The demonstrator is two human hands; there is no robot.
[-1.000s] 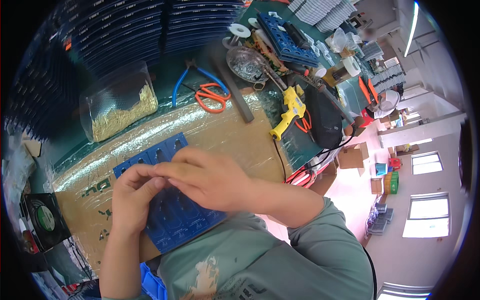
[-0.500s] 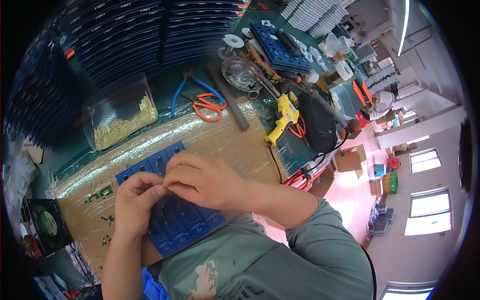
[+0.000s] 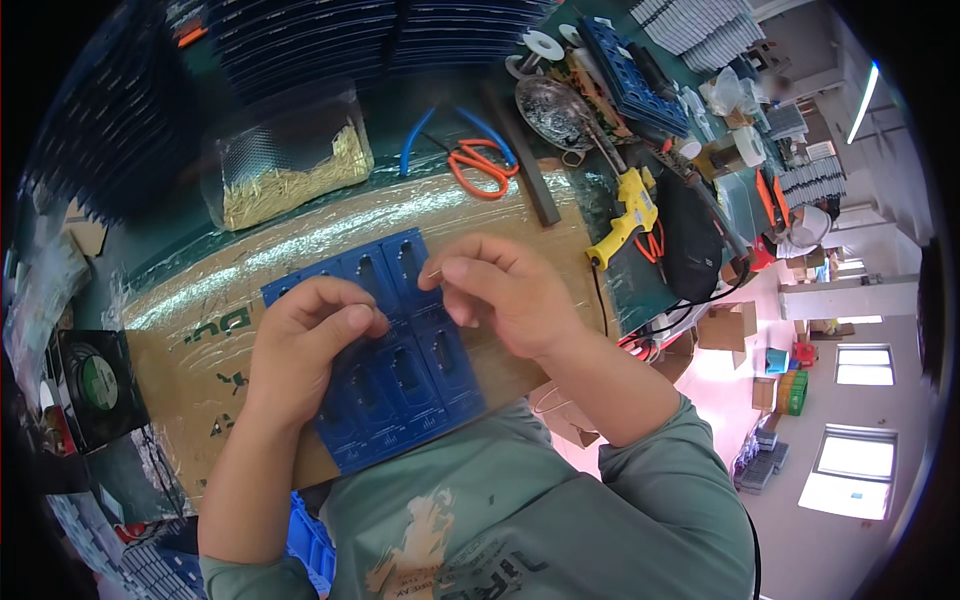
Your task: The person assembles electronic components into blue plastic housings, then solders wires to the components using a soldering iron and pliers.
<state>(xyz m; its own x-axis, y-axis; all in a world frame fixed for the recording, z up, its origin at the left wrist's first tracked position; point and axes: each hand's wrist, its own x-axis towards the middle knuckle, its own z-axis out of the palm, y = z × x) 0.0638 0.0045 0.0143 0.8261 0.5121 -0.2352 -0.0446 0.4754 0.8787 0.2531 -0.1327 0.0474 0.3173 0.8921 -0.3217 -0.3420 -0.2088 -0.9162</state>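
While your forearms come in from the near edge, both hands rest on the blue tray (image 3: 400, 375), which lies tilted on the brown cardboard sheet (image 3: 250, 270) at the near middle of the bench. Your left hand (image 3: 305, 345) lies curled over the tray's left half, knuckles up and thumb tucked toward the tray's middle, pressing down on the plastic; whether anything sits under its fingers cannot be told. Your right hand (image 3: 505, 290) comes from the right with the wrist bent, thumb and forefinger pinched on a thin metal pin (image 3: 434, 272) whose tip pokes out leftward over the far right pockets of the tray. The other right fingers are folded loosely behind the pinch.

Much of the tray is covered: your left hand hides its left pockets, your right hand its right edge, and your green shirt (image 3: 520, 510) cuts off the near corner. The pin is so small that its shape is hard to make out.

Farther off on the left sits a clear bag of brass pins (image 3: 285, 160), and orange scissors (image 3: 482, 168) lie beyond the cardboard. To the right a yellow glue gun (image 3: 628, 212) lies by a black pouch (image 3: 690, 240). A small black fan (image 3: 90, 385) sits at the left edge.
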